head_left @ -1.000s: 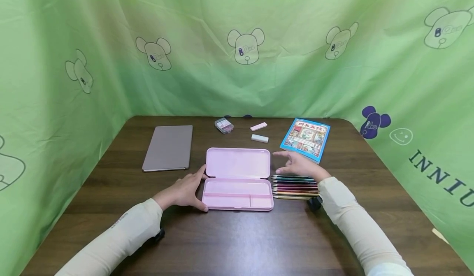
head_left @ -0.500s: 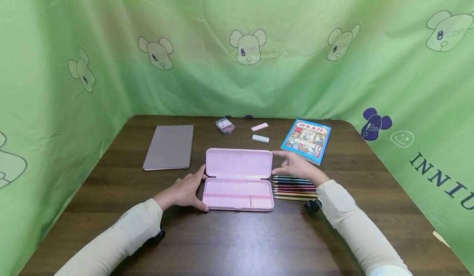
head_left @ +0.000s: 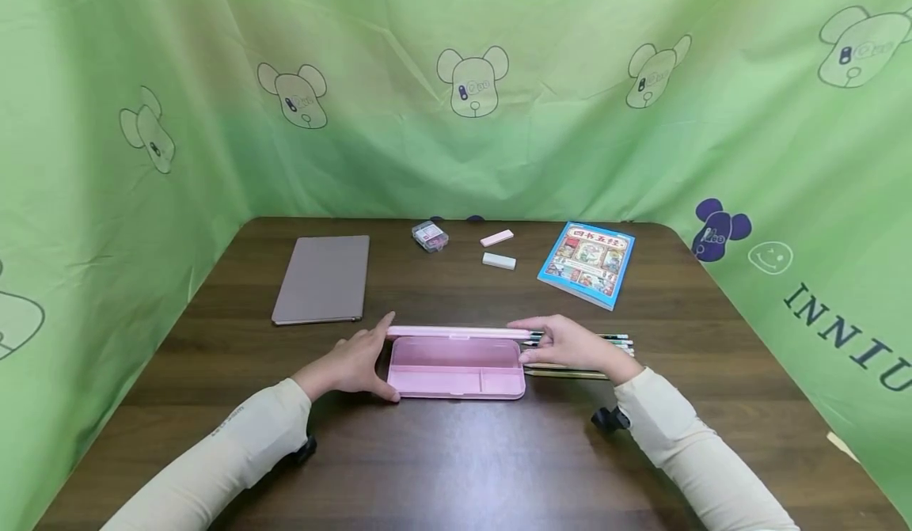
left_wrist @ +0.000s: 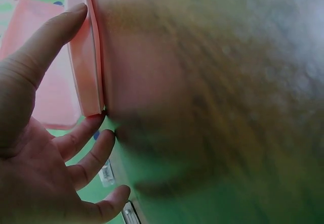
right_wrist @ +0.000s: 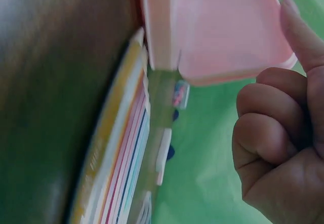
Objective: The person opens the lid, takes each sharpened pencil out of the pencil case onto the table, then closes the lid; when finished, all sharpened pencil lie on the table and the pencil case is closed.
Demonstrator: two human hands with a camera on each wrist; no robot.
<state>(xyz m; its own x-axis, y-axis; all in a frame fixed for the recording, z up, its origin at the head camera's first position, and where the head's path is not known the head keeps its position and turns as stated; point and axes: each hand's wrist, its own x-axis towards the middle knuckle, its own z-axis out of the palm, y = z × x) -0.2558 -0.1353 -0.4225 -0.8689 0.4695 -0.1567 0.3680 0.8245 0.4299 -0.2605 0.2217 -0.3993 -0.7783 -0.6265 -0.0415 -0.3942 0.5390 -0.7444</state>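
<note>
A pink pencil case lies on the table, its lid raised and seen edge-on in the head view. The base has a long compartment and smaller front ones, with nothing in them. My left hand spans the case's left end, thumb on the front wall and fingers spread along the side. At the right end my right hand holds the lid's corner, a fingertip at its rim, the other fingers curled in the right wrist view. Colored pencils lie beneath that hand, pointing at the case.
Behind the case are a grey notebook, a small clear box, a pink stick-shaped piece and a white eraser-like block. A blue-bordered book lies back right. A green curtain hangs behind the table.
My right hand has come in to the lid, taken hold of its right corner and moved toward me. The lid has swung up from lying back. The left hand has stayed put.
</note>
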